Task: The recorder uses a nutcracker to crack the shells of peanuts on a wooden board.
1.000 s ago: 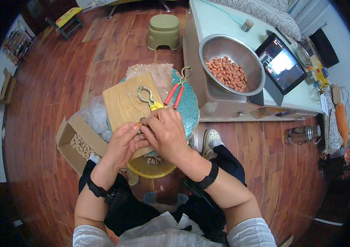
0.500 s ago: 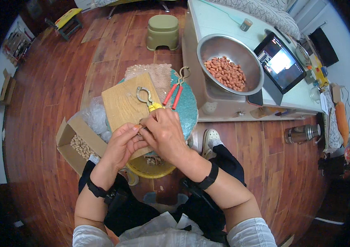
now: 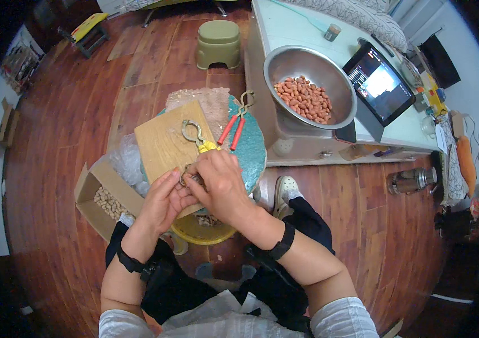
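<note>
My left hand (image 3: 163,198) and my right hand (image 3: 222,180) meet over the near part of a wooden board (image 3: 160,138). Their fingertips close together on a small brownish peanut (image 3: 184,176), mostly covered by the fingers. Just beyond my right hand lies a nutcracker plier (image 3: 194,133) with a rounded metal jaw and yellow grip. Its handles run under that hand, and whether the palm touches them is hidden. To the right, a red-handled plier (image 3: 237,127) rests on the round green tabletop (image 3: 253,152). Beneath my hands is a yellow basin (image 3: 197,238) with shell pieces.
A cardboard box (image 3: 90,211) of unshelled peanuts stands at left, beside a clear plastic bag (image 3: 127,160). At right, a steel bowl (image 3: 343,107) of reddish kernels and a tablet (image 3: 379,84) stand on a white cabinet. A green stool (image 3: 218,48) is farther off; a metal flask (image 3: 411,181) lies on the floor.
The view has shifted slightly, moving the scene a little left. My right fingers have moved a bit around the peanut, which shows more of its edge now. Both hands stay together.
</note>
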`<state>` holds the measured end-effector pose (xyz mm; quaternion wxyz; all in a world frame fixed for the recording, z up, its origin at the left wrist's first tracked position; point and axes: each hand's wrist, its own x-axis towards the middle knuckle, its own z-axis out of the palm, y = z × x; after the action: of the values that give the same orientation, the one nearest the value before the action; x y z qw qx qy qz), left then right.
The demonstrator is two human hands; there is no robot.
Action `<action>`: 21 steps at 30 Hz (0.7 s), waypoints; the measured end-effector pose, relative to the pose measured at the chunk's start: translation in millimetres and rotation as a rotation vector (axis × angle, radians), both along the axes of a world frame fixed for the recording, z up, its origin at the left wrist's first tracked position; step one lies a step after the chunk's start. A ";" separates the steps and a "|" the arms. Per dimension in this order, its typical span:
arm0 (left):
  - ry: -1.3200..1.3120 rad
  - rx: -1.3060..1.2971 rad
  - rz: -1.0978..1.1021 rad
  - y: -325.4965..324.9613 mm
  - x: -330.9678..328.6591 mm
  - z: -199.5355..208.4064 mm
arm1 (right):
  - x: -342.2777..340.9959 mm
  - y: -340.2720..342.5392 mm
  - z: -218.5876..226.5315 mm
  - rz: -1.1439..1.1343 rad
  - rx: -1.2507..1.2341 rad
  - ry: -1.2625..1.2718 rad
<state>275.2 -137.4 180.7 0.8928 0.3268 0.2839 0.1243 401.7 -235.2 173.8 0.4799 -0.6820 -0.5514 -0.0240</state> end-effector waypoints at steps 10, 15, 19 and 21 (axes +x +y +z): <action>-0.022 0.063 -0.032 5.5 -4.7 -11.4 | 5.1 1.5 1.8 0.045 0.088 -0.054; 0.019 0.057 -0.023 9.2 -8.3 -11.7 | 53.8 -11.1 34.5 -0.177 0.252 -0.204; 0.014 0.070 -0.027 11.6 -13.0 -15.2 | 109.8 -33.0 46.5 -0.523 0.384 -0.087; 0.028 0.068 -0.025 9.5 -11.2 -13.6 | 127.8 -43.6 43.3 -0.700 0.337 -0.112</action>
<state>264.1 -127.9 167.0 0.8787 0.3620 0.2879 0.1181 529.6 -278.8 217.1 0.5171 -0.7380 -0.2992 -0.3138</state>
